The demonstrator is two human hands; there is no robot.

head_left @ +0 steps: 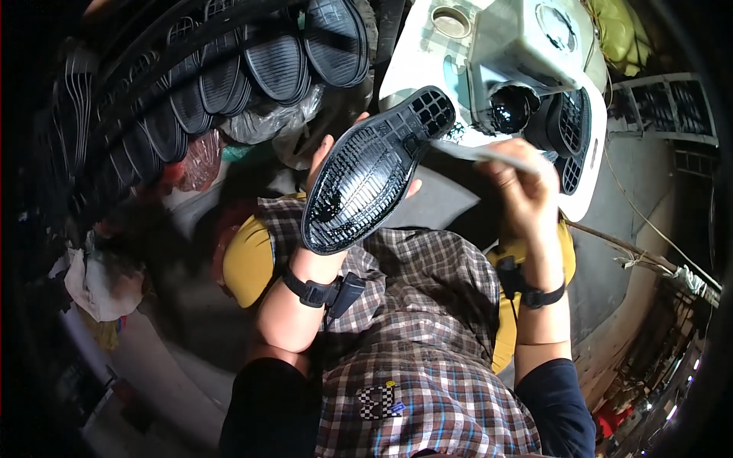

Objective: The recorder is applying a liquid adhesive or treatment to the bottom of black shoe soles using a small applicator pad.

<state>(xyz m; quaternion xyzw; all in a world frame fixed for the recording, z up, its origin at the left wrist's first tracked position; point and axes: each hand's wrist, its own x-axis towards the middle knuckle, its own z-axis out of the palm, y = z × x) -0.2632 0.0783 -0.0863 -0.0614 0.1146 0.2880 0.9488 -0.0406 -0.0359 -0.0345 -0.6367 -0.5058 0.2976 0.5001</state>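
A black shoe sole, with a ridged forefoot and a gridded heel, rests tilted on my left hand. My fingers and thumb grip its edges from below, and the palm is hidden behind it. The sole's surface looks wet and shiny. A pale-handled brush is pinched in my right hand. Its dark tip meets the sole near the inner edge, just below the heel. Beyond my right hand, a round opening with glossy black liquid shows in a cut white plastic container.
More black soles lie on the white stand at the right. Rows of stacked soles fill the rack at upper left, above plastic bags. A checked apron covers my lap. A stick runs along the right.
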